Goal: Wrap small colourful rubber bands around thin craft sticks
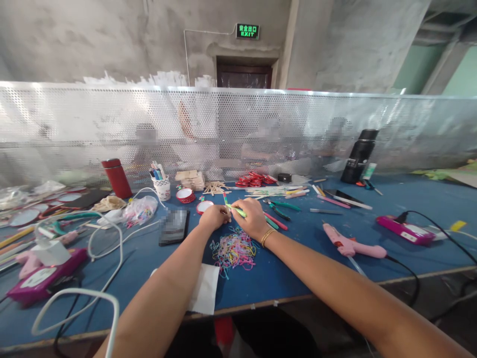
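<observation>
My left hand (pixel 215 218) is closed on a thin stick (pixel 225 198) banded in red and green, its coloured end pointing up. My right hand (pixel 252 216) grips a light green marker (pixel 238 212), its tip close to the stick; whether they touch I cannot tell. Just below both hands lies a tangled heap of colourful strings (pixel 235 251). A small round piece with a red rim (pixel 204 207) rests beside my left hand. To the right of my right hand are a red marker (pixel 276 222) and green-handled pliers (pixel 279 209).
A phone (pixel 174 226) and a white sheet (pixel 204 289) lie left of the strings. Right are a pink glue gun (pixel 352 243), a purple power strip (pixel 404 229) and a black bottle (pixel 359 158). A red flask (pixel 117 178) and pen cup (pixel 161 188) stand before a perforated screen (pixel 238 119).
</observation>
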A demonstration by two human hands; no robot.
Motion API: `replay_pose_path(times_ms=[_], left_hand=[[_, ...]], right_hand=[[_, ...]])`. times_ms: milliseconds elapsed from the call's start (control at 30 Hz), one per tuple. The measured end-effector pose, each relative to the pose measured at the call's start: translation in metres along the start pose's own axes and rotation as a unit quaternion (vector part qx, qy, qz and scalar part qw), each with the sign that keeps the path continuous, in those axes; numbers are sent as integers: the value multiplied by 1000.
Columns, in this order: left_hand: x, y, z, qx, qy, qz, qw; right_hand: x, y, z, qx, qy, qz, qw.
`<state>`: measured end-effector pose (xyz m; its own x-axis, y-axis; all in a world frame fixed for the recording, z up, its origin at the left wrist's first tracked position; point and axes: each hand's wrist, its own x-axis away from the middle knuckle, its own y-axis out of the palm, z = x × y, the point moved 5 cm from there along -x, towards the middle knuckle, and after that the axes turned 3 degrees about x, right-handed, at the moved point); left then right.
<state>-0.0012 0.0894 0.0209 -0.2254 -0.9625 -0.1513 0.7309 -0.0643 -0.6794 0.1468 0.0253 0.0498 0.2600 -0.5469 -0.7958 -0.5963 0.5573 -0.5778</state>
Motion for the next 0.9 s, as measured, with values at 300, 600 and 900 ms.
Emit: replay_pose_path(times_ms=[300,600,900], left_hand=[[-1,1,-2,0,-15,-2,1000],[-2,0,-3,2,-5,7,1000],[-2,2,-2,13,-2,-1,1000]], right_hand=[[-1,-3,5,9,24,10,1000],[-1,2,2,9,11,-7,1000],[-1,-4,2,-5,15,4,1000]])
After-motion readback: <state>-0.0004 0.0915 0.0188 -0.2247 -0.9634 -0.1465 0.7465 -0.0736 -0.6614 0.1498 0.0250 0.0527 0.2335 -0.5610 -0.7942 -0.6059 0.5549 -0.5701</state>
